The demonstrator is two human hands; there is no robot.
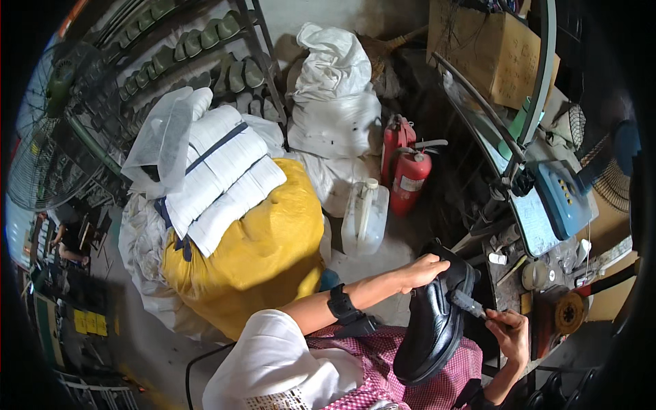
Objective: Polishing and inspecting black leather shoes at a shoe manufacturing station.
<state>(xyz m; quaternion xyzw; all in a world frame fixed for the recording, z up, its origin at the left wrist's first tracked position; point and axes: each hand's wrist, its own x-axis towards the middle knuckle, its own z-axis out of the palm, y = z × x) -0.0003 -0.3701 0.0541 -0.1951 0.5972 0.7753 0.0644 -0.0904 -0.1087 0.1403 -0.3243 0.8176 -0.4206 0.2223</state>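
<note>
The black shoe [425,342] extends from left fingers [433,264] gripping its far end — right fingers [504,318] hold a pale tool [467,303] alongside.

You have a black shoe [425,335] above pink-and-white checked cloth [369,355]. Left of the shoe, your sleeve [263,342] is white, the sack [277,232] yellow; beyond the shoe, fire extinguishers [415,171] are red.

Uneven indoor light, shadow across yellow sack [249,249], glints on black shoe [422,338], fisheye-bent edges, black corners.
</note>
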